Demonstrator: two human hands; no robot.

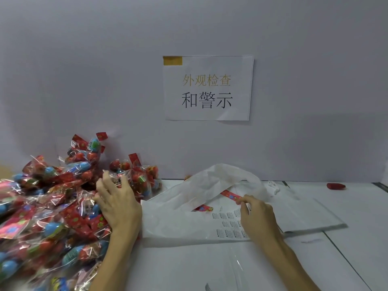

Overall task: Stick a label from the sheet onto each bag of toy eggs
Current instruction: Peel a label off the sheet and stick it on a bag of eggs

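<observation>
1. The left hand lies on the right edge of the heap of bags of toy eggs, fingers spread and bent over the crinkled cellophane of one bag; whether it truly grips that bag or only presses on it, I cannot tell.
2. The right hand sits over the label sheet, thumb and forefinger pinched together at the sheet's upper right edge, seemingly on a small label (too small to be sure it is lifted).
3. The label sheet lies flat on a white plastic bag, its rows of small printed labels showing to the left of the right hand and partly hidden beneath it.
4. The white plastic bag is spread across the white table, its handles humped up at the back; a red patterned strip shows through the handle opening, just beyond the right hand's fingertips.
5. The heap of bags of toy eggs fills the left side of the table, piled up against the wall, red and blue eggs showing through clear wrapping with red header cards.
6. A paper sign with printed Chinese characters is taped to the wall above the white plastic bag.
7. A small red object lies at the far right of the table, well apart from both hands.
</observation>
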